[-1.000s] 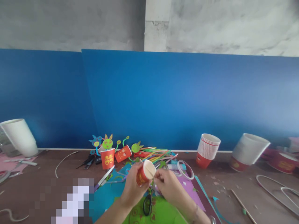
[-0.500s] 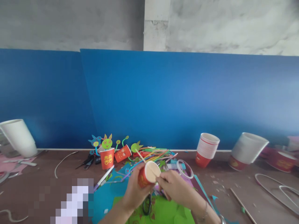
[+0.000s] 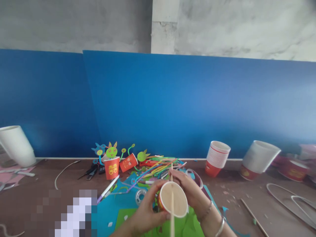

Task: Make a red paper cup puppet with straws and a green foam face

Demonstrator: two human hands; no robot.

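My left hand [image 3: 150, 210] is wrapped round the side of a red paper cup [image 3: 179, 201], whose pale round face is turned toward me. A thin wooden stick [image 3: 172, 210] crosses that face from top to bottom. Beyond the cup, my right hand [image 3: 184, 184] pinches the stick's far end. Under both hands lie a green sheet [image 3: 123, 214] and a blue sheet [image 3: 102, 210]. A roll of clear tape [image 3: 140, 196] is just left of the cup.
Decorated red cups [image 3: 112, 168] stand at the back left, beside a pile of coloured straws [image 3: 158, 166]. Stacked cups [image 3: 218, 156] are at the back right. A stick [image 3: 254, 217] and a white cable [image 3: 278, 205] lie on the right, a white marker [image 3: 108, 188] on the left.
The cup has moved right and toward me, its face now turned more to the camera. My right hand has shifted to the stick's far end. The tape roll has come into view.
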